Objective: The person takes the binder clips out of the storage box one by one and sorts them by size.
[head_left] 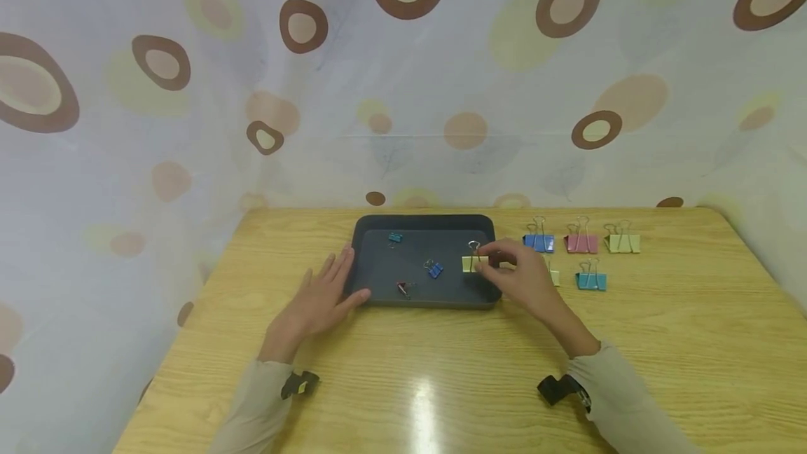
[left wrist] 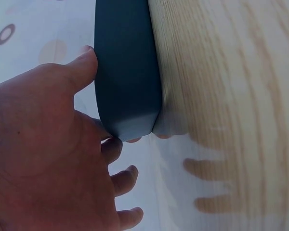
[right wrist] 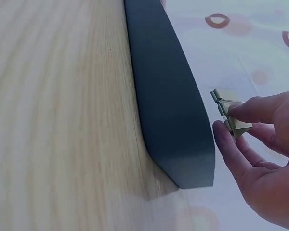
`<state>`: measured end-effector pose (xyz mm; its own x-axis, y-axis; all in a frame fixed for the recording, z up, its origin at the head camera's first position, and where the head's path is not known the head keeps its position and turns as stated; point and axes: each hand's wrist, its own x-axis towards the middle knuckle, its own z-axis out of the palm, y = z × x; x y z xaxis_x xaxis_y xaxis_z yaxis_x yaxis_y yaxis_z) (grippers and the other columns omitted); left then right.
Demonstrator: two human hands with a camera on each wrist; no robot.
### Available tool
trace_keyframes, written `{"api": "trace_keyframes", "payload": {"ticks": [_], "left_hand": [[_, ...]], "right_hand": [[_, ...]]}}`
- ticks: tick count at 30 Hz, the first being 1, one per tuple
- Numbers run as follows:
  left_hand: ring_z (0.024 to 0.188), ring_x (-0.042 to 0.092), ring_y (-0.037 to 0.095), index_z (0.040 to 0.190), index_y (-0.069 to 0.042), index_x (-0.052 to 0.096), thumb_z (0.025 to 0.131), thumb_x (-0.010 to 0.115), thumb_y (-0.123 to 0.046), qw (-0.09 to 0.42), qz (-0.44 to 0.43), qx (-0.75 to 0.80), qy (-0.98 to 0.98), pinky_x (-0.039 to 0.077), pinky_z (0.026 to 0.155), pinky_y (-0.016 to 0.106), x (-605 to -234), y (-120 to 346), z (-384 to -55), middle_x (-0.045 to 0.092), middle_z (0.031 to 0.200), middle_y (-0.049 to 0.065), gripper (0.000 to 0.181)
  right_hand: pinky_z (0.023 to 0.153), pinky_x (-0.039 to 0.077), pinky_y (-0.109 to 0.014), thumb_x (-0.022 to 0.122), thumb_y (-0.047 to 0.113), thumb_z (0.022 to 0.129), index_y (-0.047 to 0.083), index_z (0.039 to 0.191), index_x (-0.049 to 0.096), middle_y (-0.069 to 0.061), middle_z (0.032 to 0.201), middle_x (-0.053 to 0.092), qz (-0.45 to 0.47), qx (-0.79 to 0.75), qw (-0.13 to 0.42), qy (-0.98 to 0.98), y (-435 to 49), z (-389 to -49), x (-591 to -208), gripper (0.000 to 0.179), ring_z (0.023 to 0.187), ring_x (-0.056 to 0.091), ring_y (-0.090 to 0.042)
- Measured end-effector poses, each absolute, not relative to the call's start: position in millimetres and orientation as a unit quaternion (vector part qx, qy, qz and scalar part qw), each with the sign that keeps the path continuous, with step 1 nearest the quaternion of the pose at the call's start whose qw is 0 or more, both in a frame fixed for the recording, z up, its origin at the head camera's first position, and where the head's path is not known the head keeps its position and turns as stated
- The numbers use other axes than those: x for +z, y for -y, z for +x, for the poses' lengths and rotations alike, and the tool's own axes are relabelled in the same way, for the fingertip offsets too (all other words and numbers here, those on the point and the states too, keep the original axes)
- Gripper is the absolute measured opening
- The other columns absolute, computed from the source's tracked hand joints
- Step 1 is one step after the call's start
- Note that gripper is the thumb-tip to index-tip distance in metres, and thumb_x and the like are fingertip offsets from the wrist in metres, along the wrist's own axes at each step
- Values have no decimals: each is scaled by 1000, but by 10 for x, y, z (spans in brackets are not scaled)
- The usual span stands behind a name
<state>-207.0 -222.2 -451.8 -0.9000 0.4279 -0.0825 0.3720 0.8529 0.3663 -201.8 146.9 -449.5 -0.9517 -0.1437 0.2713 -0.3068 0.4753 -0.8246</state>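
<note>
Between thumb and fingers, my right hand (head_left: 518, 277) pinches a yellow binder clip (head_left: 468, 264) over the right side of a dark tray (head_left: 403, 304). In the right wrist view the same clip (right wrist: 226, 113) shows above the tray's rim. My left hand (head_left: 318, 302) lies with straight fingers along the tray's left edge, its thumb at the near left corner. Inside the tray lie a small teal binder clip (head_left: 395, 237), a blue binder clip (head_left: 435, 270) and a red binder clip (head_left: 403, 289).
Right of the tray stand larger binder clips: blue (head_left: 539, 243), pink (head_left: 581, 243), yellow (head_left: 623, 243) and teal (head_left: 591, 281). Another yellow clip (head_left: 555, 278) is partly hidden behind my right hand. A patterned curtain (head_left: 429, 90) hangs behind the wooden table (head_left: 353, 384).
</note>
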Motion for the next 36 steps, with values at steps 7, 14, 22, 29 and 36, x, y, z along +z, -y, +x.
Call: {"api": "trace_keyframes", "payload": {"ticks": [7,14,22,29,36], "left_hand": [[155,8,44,164,-1,5,107,46,-53,85,210,179,-957,6,118,71,-4513,2209,-2061,3,171,14,87],[154,11,44,164,-1,7,106,46,-54,77,210,179,-958,8,118,71,-4503,2213,-2058,4,171,14,87],[155,11,43,164,-1,7,106,47,-54,76,214,185,-956,8,118,71,-4538,2217,-2072,4,171,14,89],[155,11,44,164,-2,5,106,45,-57,78,212,191,-955,7,118,71,-4556,2242,-2067,3,171,13,89],[154,12,46,164,-1,6,105,40,-62,67,221,196,-953,7,117,72,-4595,2247,-2073,5,171,16,91]], "right_hand": [[83,58,-22,76,5,93,0,112,73,-15,110,71,135,514,105,841,-1677,-1916,-4518,19,102,71,-33],[84,55,-17,76,7,94,0,113,72,-16,113,71,118,506,100,849,-1855,-1843,-4552,21,103,70,-31],[84,53,-12,74,9,95,0,118,71,-17,115,70,105,506,103,850,-2102,-1725,-4546,24,99,64,3],[79,53,-10,75,6,94,0,116,73,-20,112,71,88,490,138,856,-2347,-1664,-4527,23,95,63,8],[78,52,-9,75,11,95,0,115,72,3,113,67,69,475,151,864,-2606,-1644,-4474,23,96,62,11]]}}
